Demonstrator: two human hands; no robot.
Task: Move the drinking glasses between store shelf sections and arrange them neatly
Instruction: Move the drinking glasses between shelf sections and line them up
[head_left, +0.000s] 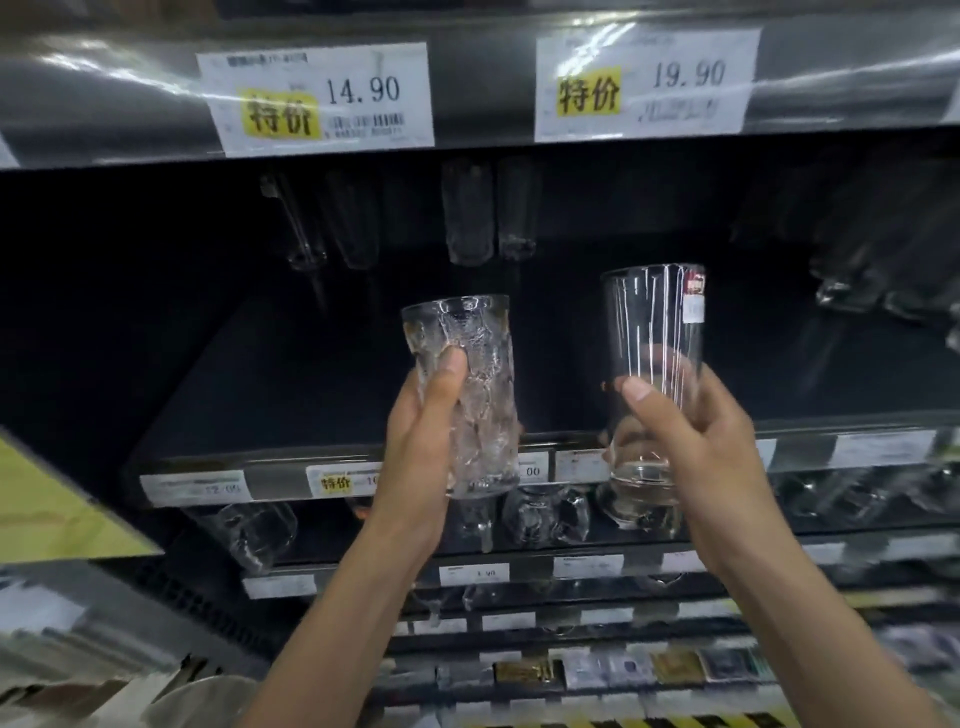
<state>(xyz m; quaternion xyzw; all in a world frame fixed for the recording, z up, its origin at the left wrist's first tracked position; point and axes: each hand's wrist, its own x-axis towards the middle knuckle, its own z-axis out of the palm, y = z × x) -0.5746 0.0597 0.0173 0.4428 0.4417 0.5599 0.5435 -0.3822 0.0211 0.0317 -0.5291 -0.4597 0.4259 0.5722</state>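
Observation:
My left hand (421, 441) grips a textured, crinkle-patterned glass (467, 364) upright, thumb on its front. A taller smooth glass (652, 332) with a small red-and-white sticker near the rim is held by my right hand (696, 441), fingers wrapped behind it. Both glasses hang in front of a dark shelf (291, 395). At the back of that shelf stand several tall glasses (467, 218), dim in shadow.
More glasses (862, 280) stand at the shelf's right end. Price tags reading 14.90 (317, 96) and 19.90 (644, 83) hang on the rail above. The lower shelf (545, 514) holds several glasses behind its price strip. Further shelves with small goods lie below.

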